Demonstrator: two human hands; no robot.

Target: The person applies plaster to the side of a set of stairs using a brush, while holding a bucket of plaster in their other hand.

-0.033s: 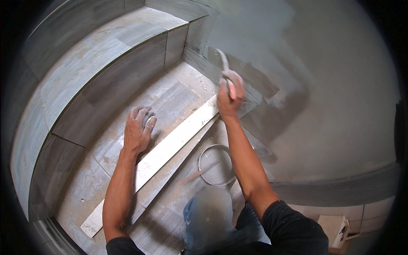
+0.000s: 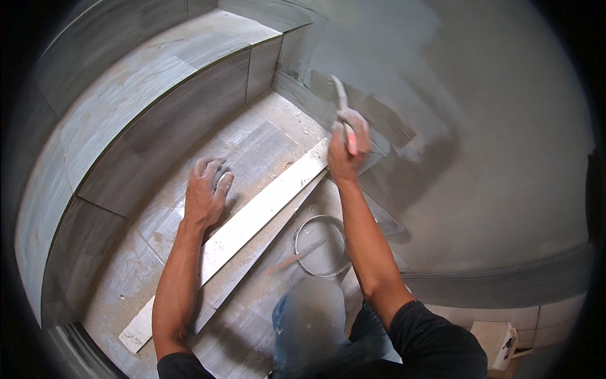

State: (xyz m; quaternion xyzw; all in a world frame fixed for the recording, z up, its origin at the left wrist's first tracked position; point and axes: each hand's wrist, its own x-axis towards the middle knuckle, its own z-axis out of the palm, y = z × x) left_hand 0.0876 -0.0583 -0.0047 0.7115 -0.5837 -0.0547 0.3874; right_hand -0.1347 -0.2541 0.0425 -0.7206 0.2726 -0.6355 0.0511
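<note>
Pale box (image 2: 489, 341) at lower right, grey-tiled step (image 2: 142, 82) at upper left

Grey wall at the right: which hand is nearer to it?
Right. The right hand, holding a tool, is close by the wall; the left hand is farther off, over the tiles, beyond the white board.

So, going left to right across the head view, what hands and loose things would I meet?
Left hand → thin brownish stick → right hand holding a pink-handled tool → pale boxy item at lower right.
</note>
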